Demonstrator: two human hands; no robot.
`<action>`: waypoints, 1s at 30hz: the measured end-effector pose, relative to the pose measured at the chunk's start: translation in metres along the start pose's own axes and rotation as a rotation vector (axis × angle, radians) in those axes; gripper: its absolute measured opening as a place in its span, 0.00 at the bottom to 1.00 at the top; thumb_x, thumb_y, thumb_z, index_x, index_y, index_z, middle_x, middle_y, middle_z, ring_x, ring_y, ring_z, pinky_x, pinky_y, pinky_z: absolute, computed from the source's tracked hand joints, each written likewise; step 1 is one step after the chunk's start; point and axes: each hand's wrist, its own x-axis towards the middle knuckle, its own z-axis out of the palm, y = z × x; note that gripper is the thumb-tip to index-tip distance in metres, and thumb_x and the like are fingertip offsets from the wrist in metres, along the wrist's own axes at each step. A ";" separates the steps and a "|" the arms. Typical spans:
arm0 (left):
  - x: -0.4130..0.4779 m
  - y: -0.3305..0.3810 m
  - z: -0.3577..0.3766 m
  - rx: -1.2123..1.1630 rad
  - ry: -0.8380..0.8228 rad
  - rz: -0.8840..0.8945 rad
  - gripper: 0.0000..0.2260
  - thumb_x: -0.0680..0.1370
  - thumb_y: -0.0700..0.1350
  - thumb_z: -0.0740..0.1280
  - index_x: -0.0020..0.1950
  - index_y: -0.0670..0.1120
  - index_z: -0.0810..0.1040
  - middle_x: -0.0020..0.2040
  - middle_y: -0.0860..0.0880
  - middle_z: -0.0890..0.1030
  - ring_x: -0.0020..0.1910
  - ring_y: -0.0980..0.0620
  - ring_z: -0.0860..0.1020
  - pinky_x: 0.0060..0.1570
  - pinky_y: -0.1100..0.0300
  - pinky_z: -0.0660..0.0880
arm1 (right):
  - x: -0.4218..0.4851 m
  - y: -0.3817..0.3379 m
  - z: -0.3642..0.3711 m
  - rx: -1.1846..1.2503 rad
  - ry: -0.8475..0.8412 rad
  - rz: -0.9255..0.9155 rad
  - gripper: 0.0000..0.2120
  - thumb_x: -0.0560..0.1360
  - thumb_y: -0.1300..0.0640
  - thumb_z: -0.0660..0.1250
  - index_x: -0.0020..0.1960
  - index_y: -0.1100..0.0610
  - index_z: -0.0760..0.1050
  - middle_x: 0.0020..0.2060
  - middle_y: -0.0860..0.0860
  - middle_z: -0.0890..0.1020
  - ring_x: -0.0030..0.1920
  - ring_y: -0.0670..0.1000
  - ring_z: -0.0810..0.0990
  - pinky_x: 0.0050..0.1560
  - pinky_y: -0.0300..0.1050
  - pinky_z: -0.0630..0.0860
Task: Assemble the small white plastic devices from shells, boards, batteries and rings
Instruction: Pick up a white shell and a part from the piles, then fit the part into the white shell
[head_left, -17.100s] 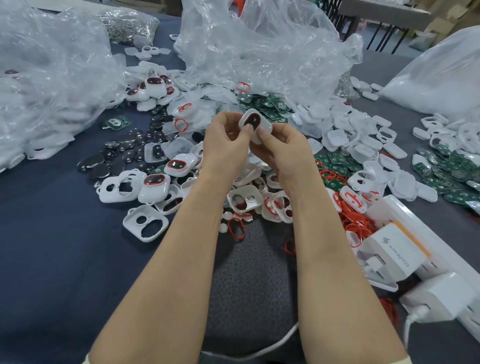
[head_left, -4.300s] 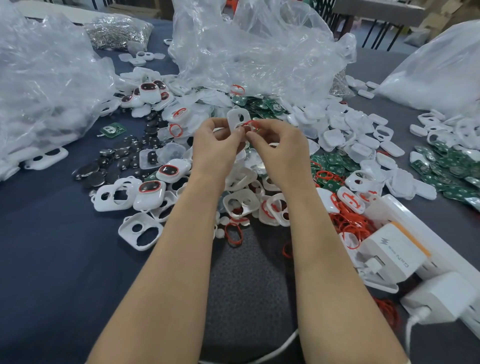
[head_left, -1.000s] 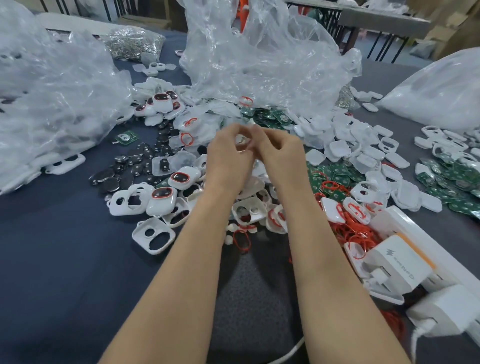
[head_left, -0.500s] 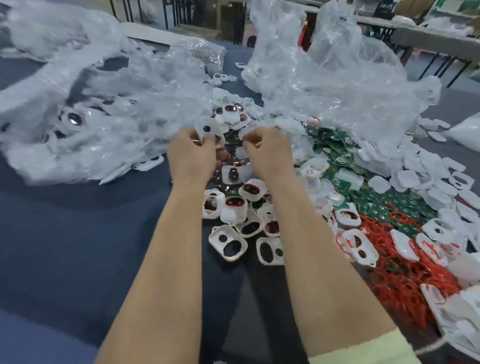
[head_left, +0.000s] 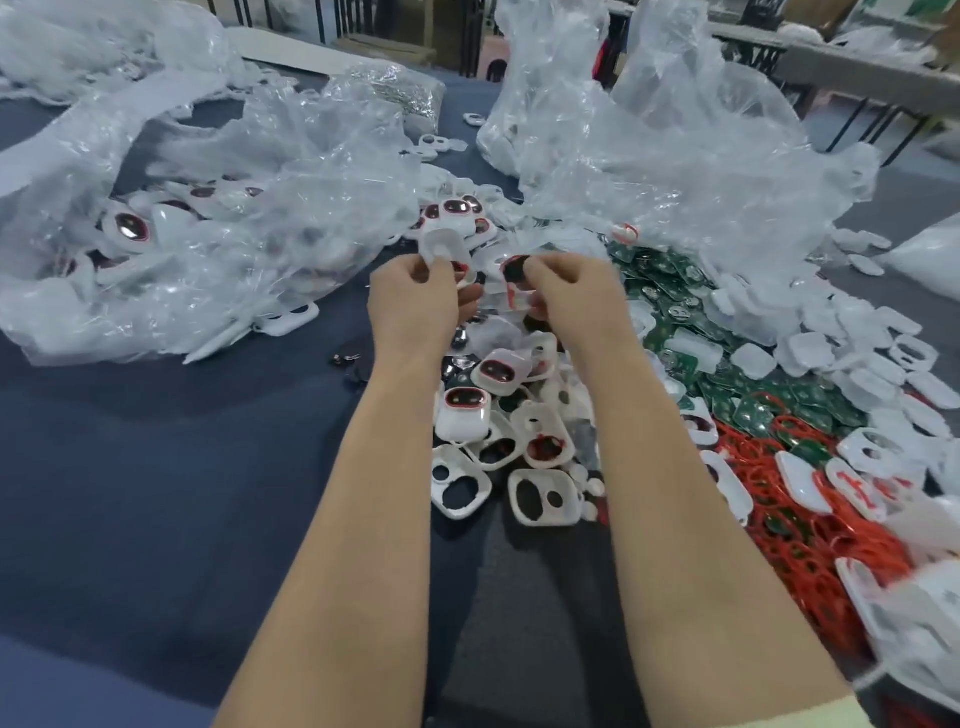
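Now the left hand (head_left: 415, 304) pinches a white shell (head_left: 442, 250) between thumb and curled fingers, raised over the heap. The right hand (head_left: 571, 296) curls round a second piece (head_left: 515, 270), white with a dark oval and a red edge. The two parts sit near each other but apart. A second ago both hands were bunched together at the fingertips; since then they have split, each keeping its own part, and the view has swung left, so the big bag on that side fills far more of the picture.

Below the hands, between the forearms, lie finished devices (head_left: 461, 410) and open frames (head_left: 460, 488) with two holes each. To the right spread green boards (head_left: 675, 291), red rings (head_left: 779, 499) and plain white covers (head_left: 831, 345), all on the dark blue table (head_left: 130, 493).

The left bag (head_left: 234, 218), clear and crumpled, holds more finished devices, one dark oval (head_left: 132, 228) showing through the film. The centre bag (head_left: 649, 135) stands tall and crinkled; what is in it cannot be told. Behind, a small bag (head_left: 402, 93) holds silvery bits. At the right edge is a white bag (head_left: 930, 249), its contents hidden.
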 end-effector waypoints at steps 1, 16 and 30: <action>-0.004 0.000 0.007 0.017 -0.038 0.007 0.11 0.81 0.38 0.60 0.40 0.44 0.77 0.39 0.47 0.82 0.32 0.57 0.83 0.36 0.65 0.79 | -0.004 0.000 -0.013 0.148 -0.005 0.046 0.07 0.78 0.63 0.64 0.52 0.61 0.80 0.37 0.51 0.81 0.32 0.42 0.78 0.39 0.37 0.78; -0.059 -0.033 0.092 0.118 -0.499 0.070 0.09 0.83 0.40 0.58 0.52 0.41 0.78 0.51 0.39 0.83 0.52 0.45 0.83 0.57 0.49 0.78 | -0.041 0.041 -0.084 0.048 0.263 -0.077 0.04 0.75 0.62 0.68 0.44 0.54 0.78 0.38 0.49 0.82 0.43 0.50 0.82 0.51 0.52 0.79; -0.065 -0.033 0.091 0.149 -0.509 0.167 0.09 0.80 0.36 0.64 0.48 0.50 0.77 0.46 0.46 0.83 0.47 0.49 0.84 0.50 0.58 0.80 | -0.030 0.051 -0.093 0.436 0.101 0.219 0.05 0.76 0.61 0.68 0.44 0.53 0.75 0.39 0.51 0.81 0.37 0.45 0.76 0.36 0.39 0.66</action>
